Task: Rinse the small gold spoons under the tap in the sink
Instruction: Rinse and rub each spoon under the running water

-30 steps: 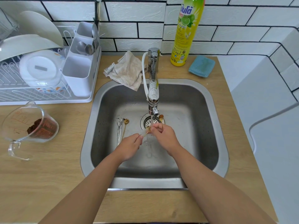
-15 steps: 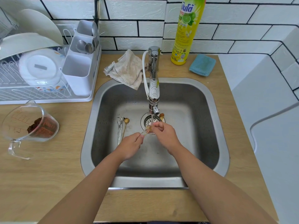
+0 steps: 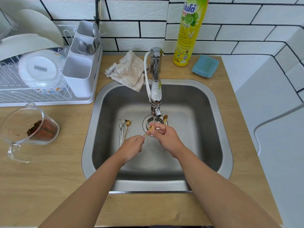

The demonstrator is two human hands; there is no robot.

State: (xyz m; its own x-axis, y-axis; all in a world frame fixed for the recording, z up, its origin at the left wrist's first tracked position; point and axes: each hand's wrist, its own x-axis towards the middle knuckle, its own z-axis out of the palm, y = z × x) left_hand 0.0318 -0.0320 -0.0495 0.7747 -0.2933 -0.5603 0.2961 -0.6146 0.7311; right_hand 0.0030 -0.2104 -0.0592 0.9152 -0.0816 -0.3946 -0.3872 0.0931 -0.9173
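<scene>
Left hand point(image 3: 131, 145) pinches gold spoon point(image 3: 150, 129) under tap point(image 3: 156, 89) — right hand point(image 3: 166, 139) grips second spoon point(image 3: 165, 119).

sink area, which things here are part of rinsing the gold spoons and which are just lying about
Part of the job:
- gold spoon under the tap, held by the left hand and right hand
- second gold spoon in the right hand
- gold spoon on the sink floor
- tap
- sink

Lying about:
- soap bottle
- blue sponge
- cloth
- measuring jug
- dish rack
</scene>
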